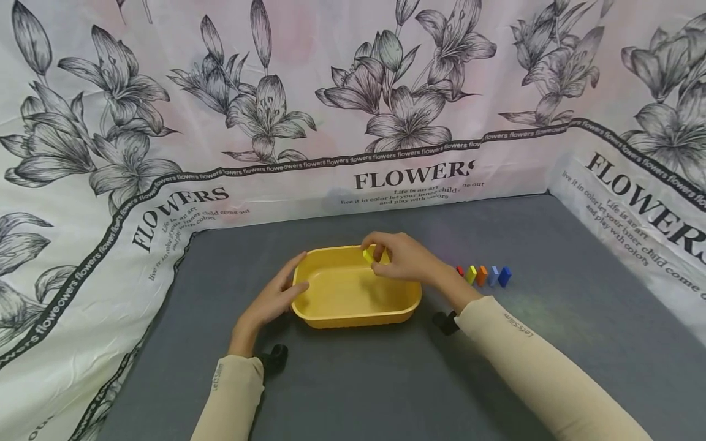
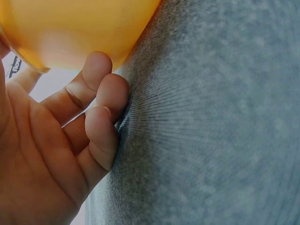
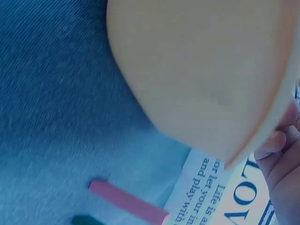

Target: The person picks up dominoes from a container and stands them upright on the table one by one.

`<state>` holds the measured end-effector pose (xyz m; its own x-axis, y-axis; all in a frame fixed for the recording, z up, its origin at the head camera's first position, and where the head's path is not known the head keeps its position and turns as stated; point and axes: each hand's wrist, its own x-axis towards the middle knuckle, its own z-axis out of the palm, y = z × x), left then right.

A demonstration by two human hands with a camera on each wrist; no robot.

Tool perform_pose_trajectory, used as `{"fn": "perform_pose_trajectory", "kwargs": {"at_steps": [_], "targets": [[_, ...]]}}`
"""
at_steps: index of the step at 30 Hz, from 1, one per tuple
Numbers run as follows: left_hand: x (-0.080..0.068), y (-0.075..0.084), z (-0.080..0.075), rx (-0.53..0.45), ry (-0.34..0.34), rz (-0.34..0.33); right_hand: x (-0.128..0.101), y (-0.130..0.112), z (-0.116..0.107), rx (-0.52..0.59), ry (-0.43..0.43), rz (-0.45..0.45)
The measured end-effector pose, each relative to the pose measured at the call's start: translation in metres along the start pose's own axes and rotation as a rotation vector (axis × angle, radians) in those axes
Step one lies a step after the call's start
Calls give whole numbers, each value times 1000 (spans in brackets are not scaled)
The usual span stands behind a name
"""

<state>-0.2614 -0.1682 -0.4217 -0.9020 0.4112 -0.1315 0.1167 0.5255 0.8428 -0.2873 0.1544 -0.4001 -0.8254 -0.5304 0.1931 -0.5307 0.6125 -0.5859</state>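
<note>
A yellow plastic basin [image 1: 353, 320] sits on the grey cloth surface in the head view. My left hand [image 1: 274, 298] holds its left end, thumb over the rim and fingers along the outside. In the left wrist view, the fingers of that left hand [image 2: 61, 126] are bent beside the basin wall [image 2: 70, 33], low against the cloth. Above the basin's right part, my right hand [image 1: 405, 257] pinches a small yellow-green block [image 1: 368, 255] between thumb and fingers. The basin wall [image 3: 197, 75] hides most of the right hand [image 3: 283, 159] in the right wrist view.
Right of the basin, several small blocks stand in a row, among them an orange block [image 1: 482, 275] and a dark blue block [image 1: 504, 277]. My right forearm partly covers the row's left end. A flower-printed cloth [image 1: 309, 202] rises behind and at both sides.
</note>
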Motion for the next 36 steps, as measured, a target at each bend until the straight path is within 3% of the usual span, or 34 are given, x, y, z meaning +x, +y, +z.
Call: {"fn": "perform_pose_trajectory", "kwargs": {"at_steps": [5,13,19,36], "targets": [[1,0,1,-5,-3,-8,-10,8,-8,23,46,-5],[0,-1,2,-10,0,-24,-35,22,-26,127,71,67],[-2,-1,2,-11,9,-43,-54,35,-41,130,145,60],[-2,3,2,8,3,-29,-127,72,-95,242,378,262]]}}
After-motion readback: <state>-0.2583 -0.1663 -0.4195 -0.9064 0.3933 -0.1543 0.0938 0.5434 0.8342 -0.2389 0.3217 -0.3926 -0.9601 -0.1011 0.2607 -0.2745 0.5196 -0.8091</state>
